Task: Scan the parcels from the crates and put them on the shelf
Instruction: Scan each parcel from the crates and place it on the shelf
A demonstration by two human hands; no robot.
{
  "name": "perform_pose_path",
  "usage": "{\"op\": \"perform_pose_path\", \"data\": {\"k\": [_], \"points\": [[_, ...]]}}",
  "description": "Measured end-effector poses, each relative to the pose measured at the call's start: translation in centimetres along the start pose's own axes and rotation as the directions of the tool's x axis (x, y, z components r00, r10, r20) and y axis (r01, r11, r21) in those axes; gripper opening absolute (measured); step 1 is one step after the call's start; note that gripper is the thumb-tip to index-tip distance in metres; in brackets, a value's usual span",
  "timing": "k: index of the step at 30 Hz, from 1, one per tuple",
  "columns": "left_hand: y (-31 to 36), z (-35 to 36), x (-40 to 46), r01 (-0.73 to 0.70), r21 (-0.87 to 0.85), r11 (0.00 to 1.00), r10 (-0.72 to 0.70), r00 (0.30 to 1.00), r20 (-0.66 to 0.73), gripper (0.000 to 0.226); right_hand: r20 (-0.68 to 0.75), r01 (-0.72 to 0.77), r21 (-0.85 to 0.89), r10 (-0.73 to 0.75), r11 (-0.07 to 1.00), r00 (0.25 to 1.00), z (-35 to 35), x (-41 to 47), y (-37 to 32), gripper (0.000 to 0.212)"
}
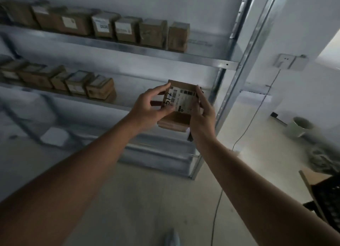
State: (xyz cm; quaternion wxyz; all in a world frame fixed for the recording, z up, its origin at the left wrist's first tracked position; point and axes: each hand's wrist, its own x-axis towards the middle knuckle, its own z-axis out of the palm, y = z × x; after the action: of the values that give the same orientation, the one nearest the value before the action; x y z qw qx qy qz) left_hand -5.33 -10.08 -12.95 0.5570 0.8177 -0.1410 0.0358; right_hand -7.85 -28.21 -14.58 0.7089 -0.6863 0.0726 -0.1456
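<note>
A small brown cardboard parcel (181,100) with a white barcode label and "512" handwritten on it is held up in front of the metal shelf (128,46). My left hand (147,107) grips its left side and my right hand (201,115) grips its right side. A dark object shows just under my right hand, partly hidden. Several brown parcels (128,31) line the upper shelf board, and several more (81,83) stand on the left half of the middle board. The parcel hovers level with the middle board, right of that row.
A shelf upright (239,70) rises right of the parcel. A wall socket (287,61) with a hanging cable is at the right. A pale bucket (299,128) stands on the floor, and a dark crate (327,199) with cardboard sits at the right edge.
</note>
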Motion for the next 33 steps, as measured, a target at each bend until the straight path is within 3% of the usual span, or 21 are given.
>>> {"op": "perform_pose_path", "data": {"k": [5, 16, 23, 33], "points": [[-5.1, -5.4, 3.9, 0.064, 0.072, 0.995, -0.059, 0.996, -0.065, 0.084, 0.083, -0.038, 0.000, 0.038, 0.999, 0.996, 7.9, 5.1, 3.3, 0.044], [-16.5, -14.6, 15.2, 0.200, 0.059, 0.978, -0.193, 0.975, -0.110, 0.088, 0.145, -0.118, -0.016, 0.119, 0.993, 0.982, 23.3, 17.6, 10.9, 0.043], [-23.8, -19.9, 19.9, 0.250, 0.120, 0.961, -0.244, 0.968, -0.061, 0.085, 0.091, -0.172, -0.150, 0.187, 0.974, 0.978, 31.3, 21.1, 14.7, 0.040], [-34.4, -27.3, 26.9, 0.182, 0.124, 0.975, -0.202, 0.965, 0.166, 0.081, -0.140, -0.245, -0.238, 0.216, 0.940, 0.966, 41.8, 24.6, 20.8, 0.041]]}}
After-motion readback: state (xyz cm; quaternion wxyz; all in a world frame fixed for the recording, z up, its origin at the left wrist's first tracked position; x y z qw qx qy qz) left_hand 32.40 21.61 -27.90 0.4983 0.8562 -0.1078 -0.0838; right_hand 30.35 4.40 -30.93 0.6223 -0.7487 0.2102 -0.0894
